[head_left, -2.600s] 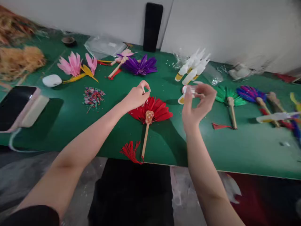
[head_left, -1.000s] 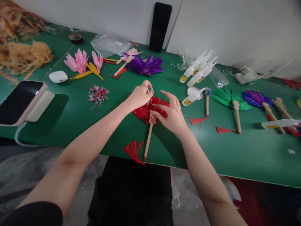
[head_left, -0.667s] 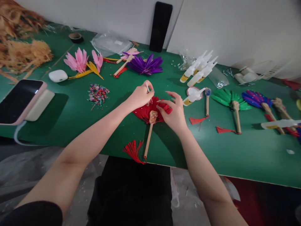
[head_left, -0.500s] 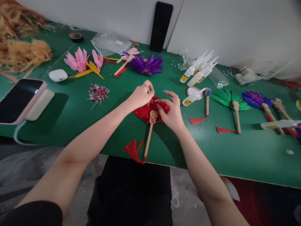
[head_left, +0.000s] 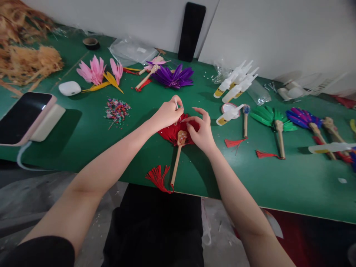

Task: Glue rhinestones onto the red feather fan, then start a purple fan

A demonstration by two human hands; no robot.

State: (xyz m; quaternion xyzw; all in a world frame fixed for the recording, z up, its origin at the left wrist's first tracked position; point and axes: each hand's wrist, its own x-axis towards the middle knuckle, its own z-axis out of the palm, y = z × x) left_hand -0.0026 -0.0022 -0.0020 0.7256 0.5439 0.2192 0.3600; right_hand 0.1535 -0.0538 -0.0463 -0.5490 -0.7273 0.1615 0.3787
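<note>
The green worktop [head_left: 264,181] carries all the materials. At its far left sits a heap of brown fibre [head_left: 30,65]. A black phone [head_left: 191,31] leans upright on the wall [head_left: 250,29], which presumably keeps it off the working area. The red feather fan [head_left: 177,165] lies flat at the near edge, directly before the person, handle pointing inward; this appears to put its feathers within reach of both hands, with the red tassel [head_left: 158,178] clear of them to the left. The left hand [head_left: 167,113] is above the feathers, fingers pinching a thin pale tool [head_left: 176,106] tip down, seemingly for close control. The right hand [head_left: 204,133] is over the feathers' right side, thumb and forefinger drawn near each other, the other fingers raised, probably to keep the view open; whether it grasps a feather cannot be told. Small bottles [head_left: 236,81] stand grouped beyond, nozzles up, and a single bottle [head_left: 228,115] is nearer the right hand, apparently for convenience. Smallest are the coloured bits [head_left: 116,111], piled left of the fan
</note>
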